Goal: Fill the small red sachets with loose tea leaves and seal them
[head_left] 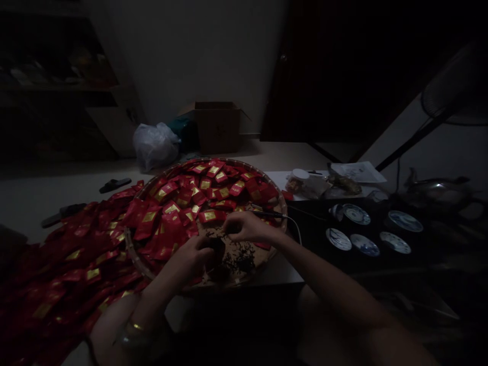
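Note:
A round woven tray (282, 206) holds a heap of small red packets (183, 195) with gold labels. In its front part lie loose dark leaves (242, 256) that look like tea. My left hand (198, 252) is closed at the left of the leaves, against a dark thing (216, 250) whose kind the dim light hides. Just above the leaves, my right hand (242, 227) is closed in a pinch; whatever is between its fingertips is too small to make out. A thin dark tool with a white cable (272, 214) lies beyond my right hand at the tray's edge.
More red packets (76, 274) are piled left of the tray. Small blue-and-white dishes (356, 214) and a kettle (438, 190) stand on the dark surface at right. A lidded jar (297, 180), a cardboard box (217, 127) and a plastic bag (155, 145) are farther back.

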Action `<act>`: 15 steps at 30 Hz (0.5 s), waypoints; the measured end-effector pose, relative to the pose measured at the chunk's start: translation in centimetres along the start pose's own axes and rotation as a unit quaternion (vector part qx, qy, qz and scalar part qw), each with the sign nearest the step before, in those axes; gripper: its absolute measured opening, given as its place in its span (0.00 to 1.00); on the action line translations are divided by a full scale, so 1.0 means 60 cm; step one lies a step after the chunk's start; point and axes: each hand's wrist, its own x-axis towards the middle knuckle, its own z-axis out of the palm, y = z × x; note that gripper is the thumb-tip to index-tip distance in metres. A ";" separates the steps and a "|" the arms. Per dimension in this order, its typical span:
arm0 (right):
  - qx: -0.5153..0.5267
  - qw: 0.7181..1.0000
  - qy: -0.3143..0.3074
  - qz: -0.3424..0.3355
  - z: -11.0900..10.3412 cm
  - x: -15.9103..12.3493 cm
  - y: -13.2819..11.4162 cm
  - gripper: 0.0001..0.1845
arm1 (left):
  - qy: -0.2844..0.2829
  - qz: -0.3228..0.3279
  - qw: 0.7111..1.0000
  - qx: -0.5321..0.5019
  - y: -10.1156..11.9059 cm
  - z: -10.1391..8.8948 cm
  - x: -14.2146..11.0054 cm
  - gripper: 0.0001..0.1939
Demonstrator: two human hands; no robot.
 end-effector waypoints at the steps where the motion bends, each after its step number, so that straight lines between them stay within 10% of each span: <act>1: 0.007 1.000 0.003 -0.022 -0.004 0.006 -0.015 0.12 | 0.000 -0.014 1.000 -0.027 0.007 -0.002 0.004 0.14; 10: -0.169 0.982 -0.043 -0.079 0.017 -0.009 -0.042 0.12 | 0.027 0.124 0.990 0.066 0.001 -0.003 0.008 0.13; 15: -0.309 0.940 -0.135 -0.058 0.041 -0.006 -0.038 0.12 | 0.080 0.307 0.920 0.231 -0.017 0.003 0.013 0.15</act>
